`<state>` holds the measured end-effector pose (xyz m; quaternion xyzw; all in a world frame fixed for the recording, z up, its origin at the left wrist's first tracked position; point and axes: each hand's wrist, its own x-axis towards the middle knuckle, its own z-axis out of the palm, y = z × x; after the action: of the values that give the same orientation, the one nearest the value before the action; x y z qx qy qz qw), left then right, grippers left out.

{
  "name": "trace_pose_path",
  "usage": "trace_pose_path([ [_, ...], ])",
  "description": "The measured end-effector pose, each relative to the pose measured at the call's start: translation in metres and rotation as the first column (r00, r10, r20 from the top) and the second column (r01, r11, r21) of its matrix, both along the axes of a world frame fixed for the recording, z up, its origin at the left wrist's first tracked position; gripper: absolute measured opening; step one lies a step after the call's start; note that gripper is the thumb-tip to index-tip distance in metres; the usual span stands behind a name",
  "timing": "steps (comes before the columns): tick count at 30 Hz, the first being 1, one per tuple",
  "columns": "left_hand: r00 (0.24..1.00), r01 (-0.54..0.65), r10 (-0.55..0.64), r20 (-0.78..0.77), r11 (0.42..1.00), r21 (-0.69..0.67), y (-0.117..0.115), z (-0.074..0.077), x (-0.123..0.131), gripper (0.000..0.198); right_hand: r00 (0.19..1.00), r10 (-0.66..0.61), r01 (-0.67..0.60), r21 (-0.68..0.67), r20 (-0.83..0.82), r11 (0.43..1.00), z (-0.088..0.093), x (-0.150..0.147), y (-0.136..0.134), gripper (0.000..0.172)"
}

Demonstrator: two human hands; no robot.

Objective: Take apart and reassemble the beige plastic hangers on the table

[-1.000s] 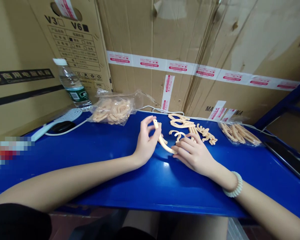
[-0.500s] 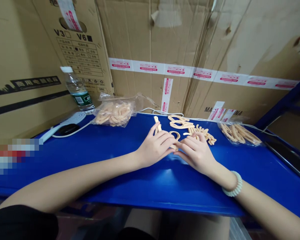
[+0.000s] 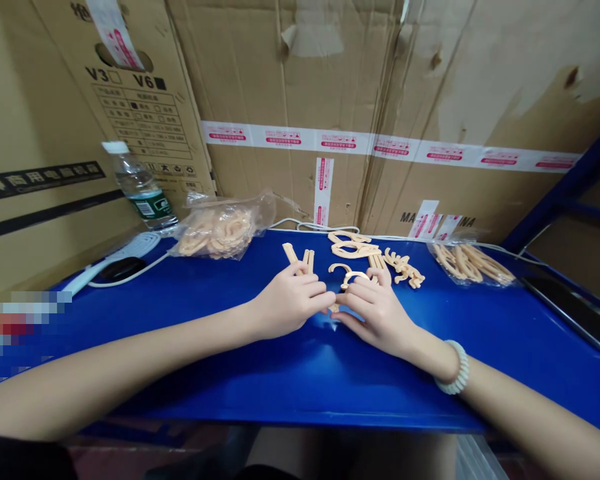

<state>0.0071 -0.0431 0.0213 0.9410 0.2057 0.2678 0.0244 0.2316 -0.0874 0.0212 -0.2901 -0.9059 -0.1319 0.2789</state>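
Observation:
My left hand is closed around a flat beige strip that sticks up past its fingers. Beside it, two narrow beige strips show upright behind the knuckles. My right hand pinches a curved beige plastic piece, its fingers partly covering it. Between the fingertips of both hands a small beige part shows, and the hands almost touch there. Just beyond them lies a beige hook.
Beige looped pieces, straight strips and small curved pieces lie behind my right hand. Bagged parts and more bagged loops flank them. A water bottle, white cable and phone also stand or lie there.
My left hand has moved slightly left, away from my right hand, and its strip now leans left. The hook beyond the hands shows more plainly. The whole view has shifted a little.

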Motion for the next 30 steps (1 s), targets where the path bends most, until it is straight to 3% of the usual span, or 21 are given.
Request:
trace_pose_path([
  [3, 0.998, 0.063, -0.063, 0.023, 0.998, -0.021, 0.003, -0.001, -0.015, 0.028, 0.99, 0.017, -0.029, -0.084, -0.139, 0.996, 0.0, 0.002, 0.003, 0.02],
  [6, 0.992, 0.099, -0.097, 0.075, 0.995, -0.031, 0.013, -0.006, -0.03, 0.023, 0.975, -0.068, 0.044, -0.115, -0.212, 0.992, 0.004, 0.012, 0.013, 0.015],
  [11, 0.993, 0.038, -0.039, 0.11, 0.999, 0.015, 0.035, -0.021, -0.041, 0.022, 0.976, -0.188, 0.177, -0.1, -0.109, 0.979, 0.008, 0.03, 0.035, 0.015],
  [18, 0.997, 0.059, -0.06, 0.039, 0.998, 0.031, 0.039, -0.029, -0.038, 0.022, 0.985, -0.171, 0.174, -0.099, 0.036, 0.98, -0.005, 0.029, 0.045, 0.019],
  [30, 0.999, 0.022, -0.024, 0.039, 0.999, 0.029, 0.031, -0.032, -0.037, 0.024, 0.991, -0.13, 0.12, -0.213, -0.036, 0.97, -0.008, 0.027, 0.04, 0.018],
])
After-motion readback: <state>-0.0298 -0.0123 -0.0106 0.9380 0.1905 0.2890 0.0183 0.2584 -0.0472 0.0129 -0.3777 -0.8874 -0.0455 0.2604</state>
